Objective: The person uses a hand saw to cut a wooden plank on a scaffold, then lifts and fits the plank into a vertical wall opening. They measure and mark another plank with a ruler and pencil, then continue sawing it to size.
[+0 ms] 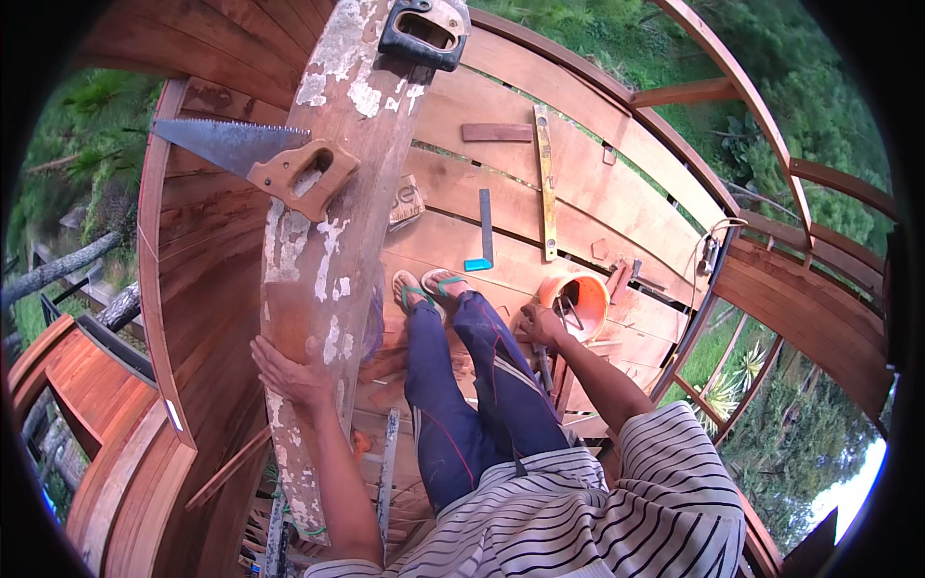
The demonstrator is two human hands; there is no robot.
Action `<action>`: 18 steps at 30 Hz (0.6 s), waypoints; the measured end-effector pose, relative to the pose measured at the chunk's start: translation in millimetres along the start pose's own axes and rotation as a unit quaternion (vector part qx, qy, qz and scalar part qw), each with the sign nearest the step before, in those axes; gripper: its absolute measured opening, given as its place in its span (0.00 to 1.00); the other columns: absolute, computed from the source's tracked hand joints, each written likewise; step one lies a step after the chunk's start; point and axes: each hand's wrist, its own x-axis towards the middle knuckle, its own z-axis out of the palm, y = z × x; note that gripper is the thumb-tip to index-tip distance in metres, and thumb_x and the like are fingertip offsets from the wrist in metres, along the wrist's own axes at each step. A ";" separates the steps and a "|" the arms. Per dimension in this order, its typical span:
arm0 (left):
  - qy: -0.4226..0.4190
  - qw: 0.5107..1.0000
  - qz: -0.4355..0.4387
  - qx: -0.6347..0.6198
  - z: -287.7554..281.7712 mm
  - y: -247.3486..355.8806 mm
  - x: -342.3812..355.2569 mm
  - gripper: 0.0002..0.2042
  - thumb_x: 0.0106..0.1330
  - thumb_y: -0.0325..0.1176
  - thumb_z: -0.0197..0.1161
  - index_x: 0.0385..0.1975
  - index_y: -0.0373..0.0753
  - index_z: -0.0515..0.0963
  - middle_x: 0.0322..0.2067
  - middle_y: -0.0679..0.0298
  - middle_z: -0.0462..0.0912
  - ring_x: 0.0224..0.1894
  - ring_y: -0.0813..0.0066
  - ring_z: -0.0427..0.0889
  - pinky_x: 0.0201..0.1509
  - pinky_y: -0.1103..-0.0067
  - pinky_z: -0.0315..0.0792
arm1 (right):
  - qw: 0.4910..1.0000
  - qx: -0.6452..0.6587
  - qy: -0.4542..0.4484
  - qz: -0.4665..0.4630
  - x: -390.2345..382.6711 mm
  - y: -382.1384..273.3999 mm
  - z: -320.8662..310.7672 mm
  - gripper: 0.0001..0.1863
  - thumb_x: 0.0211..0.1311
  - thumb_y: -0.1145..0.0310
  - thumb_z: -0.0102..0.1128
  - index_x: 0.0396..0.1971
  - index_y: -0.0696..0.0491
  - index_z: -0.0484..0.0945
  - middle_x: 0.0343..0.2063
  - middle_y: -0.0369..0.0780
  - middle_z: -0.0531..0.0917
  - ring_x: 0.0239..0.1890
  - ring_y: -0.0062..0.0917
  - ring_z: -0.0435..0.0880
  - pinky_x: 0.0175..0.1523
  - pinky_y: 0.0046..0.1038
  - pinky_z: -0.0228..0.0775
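My left hand (294,376) lies open on a long weathered plank (342,246) with flaking white paint. Just left of the orange bucket (593,318), which has tools in it, my right hand (541,323) is closed on something I cannot make out, with a dark bar below it. A wooden-handled saw (303,181) lies across the plank, blade pointing left. A second saw's dark handle (424,53) sits at the plank's far end.
On the slatted wood floor lie a yellow level (541,183), a square with blue stock (485,226), offcuts (496,132) and a printed bag (405,200). Curved timber walls (202,289) and open railing (732,91) surround me, with greenery outside. A cable (708,250) hangs at right.
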 end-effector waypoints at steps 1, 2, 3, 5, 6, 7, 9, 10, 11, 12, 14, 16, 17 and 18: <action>-0.011 1.000 0.016 0.014 -13.4 6.9 -4.7 0.47 0.68 0.69 0.56 0.77 0.38 0.56 0.75 0.45 0.61 0.77 0.44 0.59 0.75 0.43 0.52 | 0.998 0.049 -0.008 0.031 26.2 17.1 19.7 0.29 0.65 0.55 0.64 0.57 0.62 0.79 0.53 0.56 0.84 0.57 0.49 0.83 0.62 0.41 0.76; -0.019 0.999 0.037 0.024 -17.5 14.2 -2.3 0.47 0.68 0.68 0.56 0.77 0.37 0.57 0.74 0.45 0.62 0.76 0.44 0.60 0.76 0.46 0.54 | 0.997 0.055 0.021 0.042 58.1 30.3 38.2 0.29 0.65 0.54 0.64 0.54 0.64 0.80 0.51 0.56 0.85 0.55 0.49 0.85 0.61 0.41 0.77; -0.010 0.998 0.058 0.007 -15.1 10.6 -0.8 0.47 0.69 0.67 0.57 0.76 0.35 0.58 0.73 0.43 0.62 0.75 0.42 0.61 0.76 0.49 0.55 | 0.997 0.050 0.032 0.048 92.3 40.4 50.6 0.29 0.65 0.54 0.64 0.55 0.63 0.79 0.51 0.57 0.85 0.55 0.49 0.85 0.61 0.41 0.77; 0.000 0.996 0.086 -0.025 -13.8 2.2 3.9 0.46 0.70 0.65 0.56 0.75 0.31 0.59 0.72 0.40 0.63 0.74 0.40 0.63 0.76 0.53 0.57 | 0.993 0.073 0.076 0.058 160.4 61.5 75.9 0.29 0.64 0.54 0.65 0.55 0.63 0.79 0.51 0.57 0.85 0.56 0.49 0.84 0.61 0.42 0.76; -0.004 0.996 0.085 -0.038 -12.7 0.1 5.5 0.45 0.71 0.64 0.56 0.74 0.28 0.59 0.71 0.38 0.63 0.73 0.40 0.63 0.75 0.54 0.58 | 0.988 0.097 0.103 0.063 194.1 75.3 89.6 0.30 0.64 0.54 0.65 0.55 0.64 0.79 0.51 0.58 0.85 0.56 0.49 0.84 0.61 0.42 0.76; -0.014 0.995 0.078 -0.057 -11.5 -1.7 6.0 0.45 0.72 0.64 0.55 0.74 0.28 0.57 0.72 0.37 0.62 0.74 0.40 0.63 0.75 0.54 0.58 | 0.986 0.076 0.126 0.079 227.7 89.5 104.8 0.30 0.64 0.54 0.66 0.55 0.64 0.78 0.50 0.59 0.85 0.55 0.50 0.84 0.61 0.43 0.76; -0.043 0.996 0.040 -0.074 -3.6 -8.8 5.6 0.46 0.73 0.64 0.51 0.75 0.28 0.55 0.73 0.36 0.58 0.74 0.41 0.62 0.75 0.53 0.57 | 0.979 0.053 0.149 0.131 291.7 119.9 128.4 0.30 0.63 0.54 0.65 0.55 0.64 0.76 0.50 0.60 0.83 0.55 0.52 0.83 0.61 0.44 0.77; -0.056 0.996 0.008 -0.068 -3.8 -14.8 3.4 0.46 0.74 0.65 0.49 0.76 0.28 0.53 0.74 0.37 0.56 0.75 0.41 0.61 0.75 0.53 0.57 | 0.975 0.051 0.149 0.160 319.2 126.0 134.6 0.30 0.63 0.54 0.65 0.55 0.63 0.75 0.52 0.59 0.81 0.55 0.53 0.83 0.61 0.45 0.77; -0.073 0.994 -0.018 -0.082 -3.0 -17.2 1.5 0.46 0.74 0.66 0.47 0.77 0.29 0.51 0.75 0.38 0.54 0.75 0.42 0.60 0.76 0.53 0.56 | 0.967 0.059 0.155 0.192 344.2 133.6 139.9 0.30 0.63 0.54 0.65 0.55 0.63 0.74 0.53 0.58 0.80 0.55 0.53 0.83 0.61 0.45 0.78; -0.085 0.991 -0.047 -0.087 -6.2 -10.9 -2.4 0.47 0.74 0.67 0.45 0.77 0.30 0.50 0.76 0.39 0.52 0.76 0.42 0.59 0.77 0.54 0.55 | 0.961 0.069 0.155 0.218 368.5 129.6 145.5 0.29 0.63 0.54 0.65 0.55 0.62 0.74 0.54 0.57 0.79 0.56 0.53 0.83 0.60 0.46 0.78; -0.098 0.990 -0.023 -0.102 -3.6 30.3 -3.7 0.47 0.74 0.67 0.43 0.78 0.31 0.48 0.76 0.41 0.53 0.77 0.45 0.57 0.78 0.55 0.55 | 0.947 0.093 0.168 0.256 403.7 124.0 148.2 0.30 0.62 0.54 0.68 0.55 0.61 0.74 0.54 0.55 0.78 0.57 0.51 0.82 0.59 0.47 0.78; -0.115 0.989 -0.028 -0.091 -4.2 31.6 -1.4 0.46 0.75 0.67 0.43 0.78 0.31 0.48 0.76 0.41 0.53 0.77 0.45 0.56 0.78 0.54 0.55 | 0.929 0.070 0.227 0.284 413.2 104.0 145.6 0.30 0.59 0.53 0.72 0.53 0.58 0.74 0.53 0.51 0.78 0.57 0.47 0.81 0.58 0.47 0.79; -0.126 0.986 -0.033 -0.100 -1.3 26.7 1.9 0.46 0.75 0.67 0.42 0.78 0.31 0.48 0.76 0.41 0.53 0.77 0.45 0.56 0.78 0.54 0.54 | 0.931 0.057 0.243 0.267 414.1 114.4 147.7 0.29 0.58 0.54 0.73 0.53 0.57 0.74 0.52 0.49 0.77 0.57 0.46 0.81 0.58 0.47 0.79; -0.132 0.986 -0.035 -0.100 -1.1 27.8 3.5 0.46 0.75 0.67 0.42 0.78 0.31 0.48 0.76 0.41 0.53 0.77 0.45 0.56 0.78 0.54 0.54 | 0.935 0.042 0.256 0.243 414.5 122.4 152.2 0.29 0.58 0.54 0.74 0.52 0.55 0.74 0.52 0.48 0.77 0.57 0.45 0.80 0.57 0.48 0.79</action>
